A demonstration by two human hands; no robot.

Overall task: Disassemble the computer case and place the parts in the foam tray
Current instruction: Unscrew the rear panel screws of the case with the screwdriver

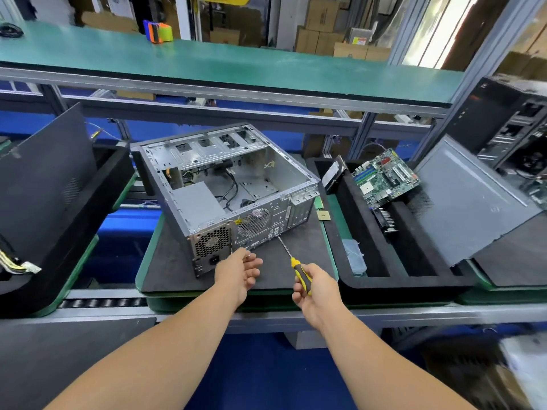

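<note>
While lying on its side: the one computer case [228, 184] rests on a dark foam mat [236, 270], open side up, rear panel toward the person, long axis running from near left to far right.
Look: grey metal, mostly emptied, black cables and a power supply [211, 247] inside.
Left grip: left hand [239, 270] with fingers loosely curled at the rear panel, pinching something small, too small to tell what.
Right grip: right hand [316, 287] wrapped round one yellow-and-black screwdriver [296, 266], tip at the rear panel.
Foam tray [393, 279]: right of the case, holding one motherboard [384, 177].
</note>
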